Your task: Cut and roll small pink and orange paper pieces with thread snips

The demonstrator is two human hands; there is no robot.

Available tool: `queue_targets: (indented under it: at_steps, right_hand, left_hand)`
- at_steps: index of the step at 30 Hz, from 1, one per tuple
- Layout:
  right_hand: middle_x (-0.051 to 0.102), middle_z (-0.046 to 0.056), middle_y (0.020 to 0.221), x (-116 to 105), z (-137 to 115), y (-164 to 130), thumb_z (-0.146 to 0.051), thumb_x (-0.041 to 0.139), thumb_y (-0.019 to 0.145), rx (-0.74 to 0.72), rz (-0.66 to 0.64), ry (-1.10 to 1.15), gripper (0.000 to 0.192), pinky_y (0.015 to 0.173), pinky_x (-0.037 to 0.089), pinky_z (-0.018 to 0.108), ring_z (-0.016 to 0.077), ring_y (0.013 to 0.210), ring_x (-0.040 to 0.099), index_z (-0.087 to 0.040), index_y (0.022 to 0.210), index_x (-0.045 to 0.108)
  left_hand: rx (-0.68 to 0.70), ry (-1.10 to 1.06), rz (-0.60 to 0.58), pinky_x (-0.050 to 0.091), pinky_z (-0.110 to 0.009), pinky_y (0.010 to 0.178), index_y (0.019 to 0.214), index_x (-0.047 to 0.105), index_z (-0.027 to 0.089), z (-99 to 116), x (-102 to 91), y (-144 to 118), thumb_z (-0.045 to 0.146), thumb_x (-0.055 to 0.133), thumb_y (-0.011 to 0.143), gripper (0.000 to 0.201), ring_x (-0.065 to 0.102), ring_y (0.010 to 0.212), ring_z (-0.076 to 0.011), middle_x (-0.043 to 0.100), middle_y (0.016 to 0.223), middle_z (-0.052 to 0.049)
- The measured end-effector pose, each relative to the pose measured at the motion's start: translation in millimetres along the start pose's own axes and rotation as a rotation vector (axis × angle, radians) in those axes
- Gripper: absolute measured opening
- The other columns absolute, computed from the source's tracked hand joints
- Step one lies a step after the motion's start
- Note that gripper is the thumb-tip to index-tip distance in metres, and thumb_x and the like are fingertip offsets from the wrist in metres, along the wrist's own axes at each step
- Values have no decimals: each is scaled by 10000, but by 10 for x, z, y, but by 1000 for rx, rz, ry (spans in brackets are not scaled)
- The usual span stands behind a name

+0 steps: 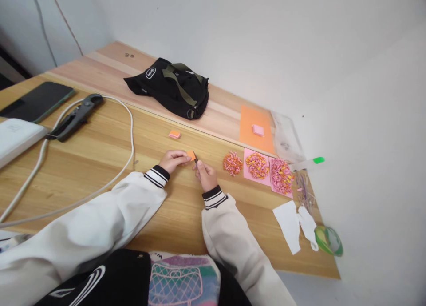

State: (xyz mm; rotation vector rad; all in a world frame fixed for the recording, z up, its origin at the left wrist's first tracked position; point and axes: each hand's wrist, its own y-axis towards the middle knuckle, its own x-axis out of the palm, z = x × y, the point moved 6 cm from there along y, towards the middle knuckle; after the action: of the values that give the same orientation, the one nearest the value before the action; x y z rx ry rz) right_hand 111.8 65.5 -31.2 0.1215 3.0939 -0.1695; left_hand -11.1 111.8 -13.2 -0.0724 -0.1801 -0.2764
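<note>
Over the middle of the wooden table, my left hand (173,160) pinches a small orange paper square (191,155) between thumb and fingers. My right hand (207,174) is closed around a slim dark tool (196,156), whose tip meets the square's right edge; its exact kind is too small to make out. Just beyond my left hand lies a little stack of orange and pink paper squares (175,134). To the right of my right hand sits a loose pile of small pink and orange pieces (232,164).
Two more piles lie on pink sheets (247,173) at the right, near an orange sheet (248,119) and white paper (286,224). A tape roll (337,243) stands by the right edge. A black bag (173,88), cable (132,137), phone (40,101) and grey-handled tool (78,117) occupy the back and left.
</note>
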Motion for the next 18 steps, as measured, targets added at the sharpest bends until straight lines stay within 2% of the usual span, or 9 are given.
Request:
queue_targets:
  at_steps: [18]
  right_hand:
    - [339, -62, 400, -8, -6, 2, -595, 442, 724, -33, 6, -25, 476, 424, 246, 227, 64, 382, 285, -154, 576, 538]
  left_hand:
    - [-10, -29, 13, 323, -238, 464, 451, 607, 139, -16, -8, 7, 253, 702, 519, 163, 431, 444, -84, 520, 427, 13]
